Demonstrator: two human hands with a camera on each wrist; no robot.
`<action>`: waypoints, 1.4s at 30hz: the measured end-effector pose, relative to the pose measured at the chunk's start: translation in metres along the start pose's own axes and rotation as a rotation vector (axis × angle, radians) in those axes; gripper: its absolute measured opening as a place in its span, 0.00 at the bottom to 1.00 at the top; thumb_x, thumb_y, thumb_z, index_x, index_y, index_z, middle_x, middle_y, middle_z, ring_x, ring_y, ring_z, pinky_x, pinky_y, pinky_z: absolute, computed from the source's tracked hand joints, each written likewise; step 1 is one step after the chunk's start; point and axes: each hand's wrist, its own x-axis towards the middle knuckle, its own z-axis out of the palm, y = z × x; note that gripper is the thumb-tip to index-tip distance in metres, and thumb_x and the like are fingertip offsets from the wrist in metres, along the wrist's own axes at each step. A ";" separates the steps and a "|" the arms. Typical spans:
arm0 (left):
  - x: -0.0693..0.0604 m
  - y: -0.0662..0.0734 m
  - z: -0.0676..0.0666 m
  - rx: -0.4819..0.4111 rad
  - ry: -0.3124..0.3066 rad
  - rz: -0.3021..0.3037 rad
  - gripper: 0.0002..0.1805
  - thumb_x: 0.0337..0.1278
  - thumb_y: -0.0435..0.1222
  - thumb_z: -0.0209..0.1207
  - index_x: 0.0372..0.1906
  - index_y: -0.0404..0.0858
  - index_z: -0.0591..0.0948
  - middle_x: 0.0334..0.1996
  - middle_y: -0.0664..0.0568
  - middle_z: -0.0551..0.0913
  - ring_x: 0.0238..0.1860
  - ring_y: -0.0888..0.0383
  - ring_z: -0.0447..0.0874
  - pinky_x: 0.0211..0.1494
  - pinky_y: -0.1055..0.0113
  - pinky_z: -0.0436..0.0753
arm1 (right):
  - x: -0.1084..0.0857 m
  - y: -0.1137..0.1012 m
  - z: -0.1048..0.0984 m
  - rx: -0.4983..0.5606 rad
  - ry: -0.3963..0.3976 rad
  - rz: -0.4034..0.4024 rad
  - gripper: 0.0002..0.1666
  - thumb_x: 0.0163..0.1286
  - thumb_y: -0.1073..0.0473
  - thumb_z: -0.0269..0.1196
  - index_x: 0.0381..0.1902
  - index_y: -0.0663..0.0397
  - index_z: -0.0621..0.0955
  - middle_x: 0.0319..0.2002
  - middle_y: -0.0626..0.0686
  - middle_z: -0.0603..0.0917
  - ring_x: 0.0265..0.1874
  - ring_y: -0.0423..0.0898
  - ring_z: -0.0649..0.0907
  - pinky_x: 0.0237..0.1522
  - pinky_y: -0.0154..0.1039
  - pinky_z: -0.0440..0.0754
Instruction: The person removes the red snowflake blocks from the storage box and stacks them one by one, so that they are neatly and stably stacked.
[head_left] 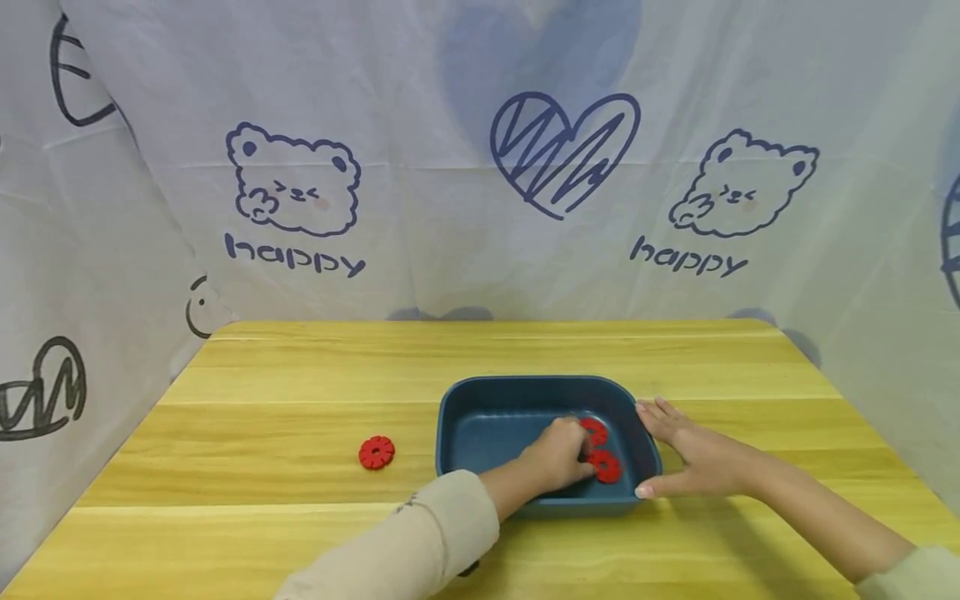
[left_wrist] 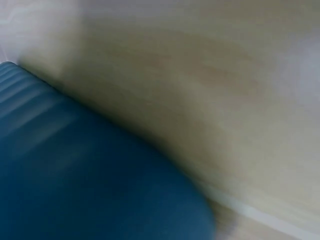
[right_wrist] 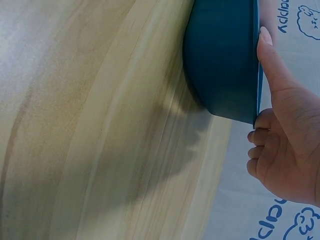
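Note:
My left hand (head_left: 553, 457) reaches into the blue bin (head_left: 480, 502), fingers curled down, and pinches the edge of a red notched disc (head_left: 607, 467) between thumb and fingers. Another red disc (head_left: 596, 432) lies on the bin floor beside the fingers, partly covered. My right hand (head_left: 708, 457) rests spread against the bin's right end, thumb at the near corner and fingers at the far one. In the right wrist view, this hand (right_wrist: 292, 135) touches the rim of the bin (right_wrist: 225, 60). The left wrist view shows the bin's outer wall (left_wrist: 90, 170) but no hand.
A red disc (head_left: 377, 452) lies on the wooden table (head_left: 262, 467), left of the bin. Behind the table hangs a white cloth (head_left: 427, 208) printed with hearts and bears. A small dark object (head_left: 469, 569) shows partly under the left sleeve.

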 end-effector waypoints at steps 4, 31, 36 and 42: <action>-0.005 -0.003 -0.003 -0.039 -0.010 0.004 0.07 0.49 0.38 0.66 0.28 0.37 0.86 0.28 0.54 0.79 0.32 0.64 0.73 0.32 0.81 0.72 | 0.001 0.000 0.001 -0.004 0.000 -0.003 0.63 0.53 0.35 0.65 0.67 0.76 0.53 0.69 0.73 0.50 0.67 0.73 0.46 0.63 0.69 0.51; -0.040 -0.029 -0.030 -0.267 0.212 0.128 0.10 0.49 0.33 0.66 0.36 0.32 0.85 0.36 0.46 0.80 0.40 0.53 0.80 0.42 0.72 0.81 | 0.001 0.000 0.002 0.007 -0.009 -0.004 0.64 0.52 0.36 0.66 0.67 0.76 0.52 0.69 0.73 0.50 0.67 0.73 0.45 0.62 0.70 0.50; -0.049 -0.031 -0.037 -0.343 0.297 0.140 0.10 0.50 0.33 0.65 0.37 0.31 0.84 0.37 0.45 0.79 0.40 0.50 0.80 0.44 0.64 0.83 | 0.002 0.000 0.001 -0.007 -0.002 -0.013 0.63 0.53 0.36 0.66 0.67 0.76 0.52 0.69 0.73 0.50 0.67 0.74 0.46 0.62 0.70 0.51; -0.054 -0.036 -0.044 -0.329 0.378 0.142 0.09 0.48 0.33 0.66 0.36 0.32 0.84 0.35 0.47 0.79 0.38 0.51 0.79 0.42 0.64 0.82 | 0.002 0.001 -0.001 -0.003 -0.004 -0.009 0.63 0.53 0.36 0.65 0.68 0.76 0.51 0.69 0.73 0.49 0.67 0.74 0.45 0.61 0.71 0.50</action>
